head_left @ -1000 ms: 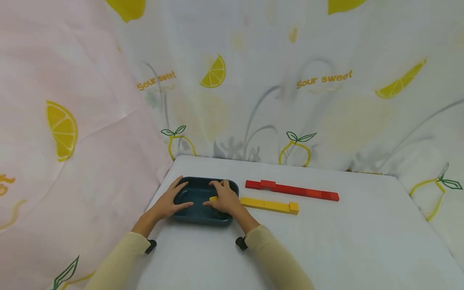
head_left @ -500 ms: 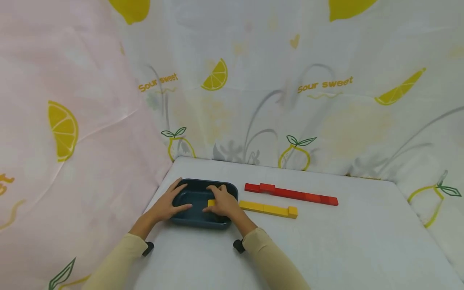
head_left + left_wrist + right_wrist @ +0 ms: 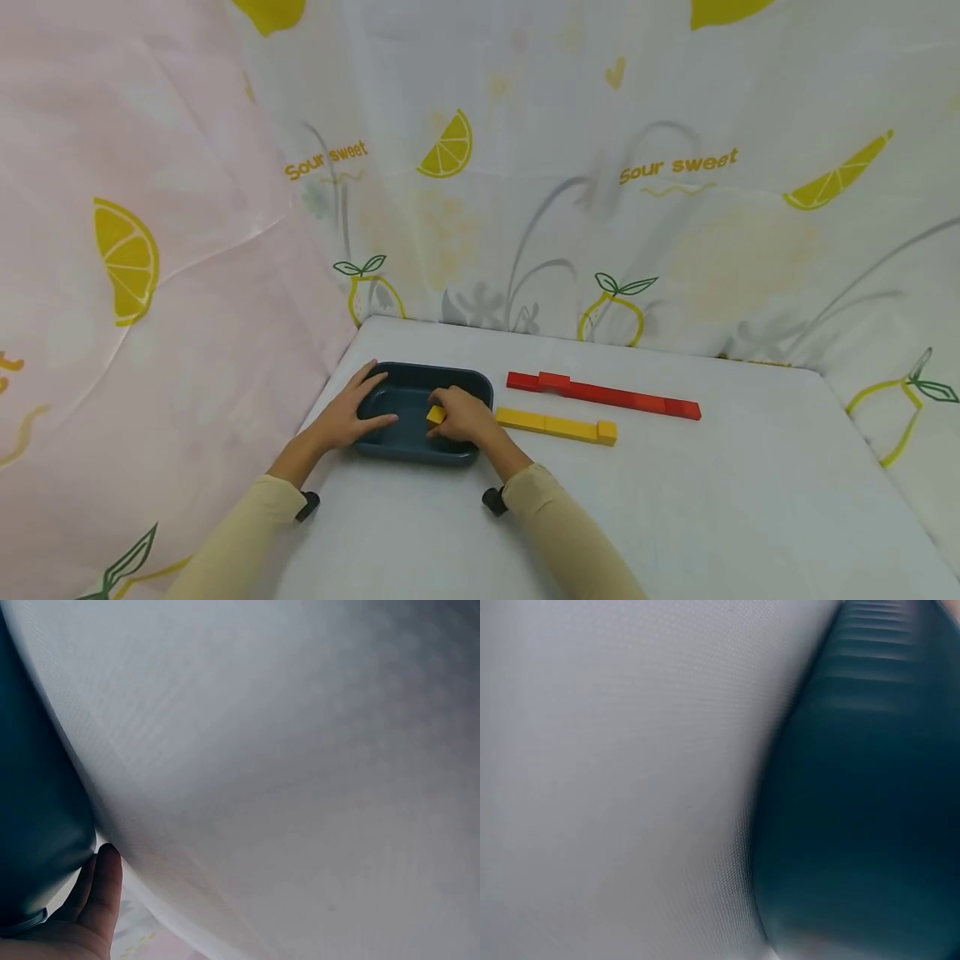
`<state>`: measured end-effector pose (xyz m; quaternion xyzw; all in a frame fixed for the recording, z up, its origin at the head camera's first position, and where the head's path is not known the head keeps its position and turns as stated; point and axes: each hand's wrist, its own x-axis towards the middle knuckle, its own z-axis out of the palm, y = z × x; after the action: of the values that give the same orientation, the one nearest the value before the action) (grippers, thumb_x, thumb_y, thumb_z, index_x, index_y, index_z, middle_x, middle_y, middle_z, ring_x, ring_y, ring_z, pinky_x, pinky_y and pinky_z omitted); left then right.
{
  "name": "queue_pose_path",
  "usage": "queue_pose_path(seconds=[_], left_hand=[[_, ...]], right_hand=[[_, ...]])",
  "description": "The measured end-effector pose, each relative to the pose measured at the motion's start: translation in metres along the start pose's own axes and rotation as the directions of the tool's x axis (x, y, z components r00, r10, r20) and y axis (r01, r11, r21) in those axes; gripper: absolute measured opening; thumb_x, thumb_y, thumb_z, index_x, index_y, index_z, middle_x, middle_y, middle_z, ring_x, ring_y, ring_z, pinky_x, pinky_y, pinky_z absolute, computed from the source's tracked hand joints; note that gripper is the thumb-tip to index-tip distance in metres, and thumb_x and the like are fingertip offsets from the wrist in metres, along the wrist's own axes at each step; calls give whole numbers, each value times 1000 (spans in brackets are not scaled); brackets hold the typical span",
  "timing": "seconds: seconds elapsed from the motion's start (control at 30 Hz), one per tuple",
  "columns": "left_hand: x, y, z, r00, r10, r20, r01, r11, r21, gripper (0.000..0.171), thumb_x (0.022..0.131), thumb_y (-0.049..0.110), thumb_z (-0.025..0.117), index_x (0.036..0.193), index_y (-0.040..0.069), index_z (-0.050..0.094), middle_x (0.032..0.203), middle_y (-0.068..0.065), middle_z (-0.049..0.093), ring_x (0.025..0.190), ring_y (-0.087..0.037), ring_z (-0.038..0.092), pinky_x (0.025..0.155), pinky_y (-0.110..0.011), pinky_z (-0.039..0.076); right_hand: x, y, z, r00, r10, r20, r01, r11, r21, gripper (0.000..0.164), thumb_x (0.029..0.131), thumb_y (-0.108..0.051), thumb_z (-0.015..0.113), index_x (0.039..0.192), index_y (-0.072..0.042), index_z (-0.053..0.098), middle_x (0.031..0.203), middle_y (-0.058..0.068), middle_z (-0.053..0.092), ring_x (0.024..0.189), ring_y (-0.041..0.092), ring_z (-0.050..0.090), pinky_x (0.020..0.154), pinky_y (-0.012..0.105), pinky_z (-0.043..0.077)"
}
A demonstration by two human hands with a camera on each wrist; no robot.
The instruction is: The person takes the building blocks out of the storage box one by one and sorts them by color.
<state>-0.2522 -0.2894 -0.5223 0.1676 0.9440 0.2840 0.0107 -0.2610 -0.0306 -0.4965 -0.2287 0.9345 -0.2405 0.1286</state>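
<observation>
In the head view my left hand holds the left end of a dark blue tray. The thumb reaches over the inside; in the left wrist view two fingers lie along the outer wall. Inside the tray's right half my right hand pinches a small yellow block, its end showing at the fingertips. The rest of that block is covered by the hand. The right wrist view shows the tray's outer side and white cloth, with no fingers plainly visible.
Right of the tray, a row of yellow blocks ends in a raised block. Behind it runs a longer row of red blocks with one raised near its left end. A lemon-print curtain hangs behind the white table.
The right hand's fingers have drawn in around the yellow block, which now sits turned at the fingertips. My left hand and the tray stay about where they were; the head view shifts slightly.
</observation>
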Motion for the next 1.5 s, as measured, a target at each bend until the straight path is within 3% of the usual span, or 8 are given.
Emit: queue_pose_path(seconds=[0.27,0.47,0.83,1.5], left_hand=[[-1,3,3,1000,2,2,-2,1000,-4,89,85,57,69,154,12,34,166,-15,12,148,-43,22,111,-67,30],[-1,6,4,1000,-6,-2,6,1000,-7,89,85,58,69,154,13,34,166,-14,12,149,-42,22,112,-66,30],[0,3,3,1000,-15,4,15,1000,-5,89,86,59,68,154,12,35,166,-14,11,149,-41,22,113,-66,29],[0,2,0,1000,-12,2,12,1000,-3,88,87,59,67,154,13,34,166,-14,11,148,-43,23,112,-67,29]], right_hand=[[5,3,3,998,16,53,-14,999,-37,57,77,-39,85,124,-16,65,113,1,66,87,13,54,86,32,52],[4,6,3,997,-38,72,41,998,-42,40,82,-31,82,118,-19,69,113,-2,67,88,12,55,85,30,51],[6,9,2,996,-82,23,80,995,61,28,91,-21,72,118,-19,67,114,3,62,93,15,52,88,29,48],[8,10,1,987,-155,-42,160,968,193,31,82,-19,82,109,-19,67,117,1,65,97,15,54,96,31,49]])
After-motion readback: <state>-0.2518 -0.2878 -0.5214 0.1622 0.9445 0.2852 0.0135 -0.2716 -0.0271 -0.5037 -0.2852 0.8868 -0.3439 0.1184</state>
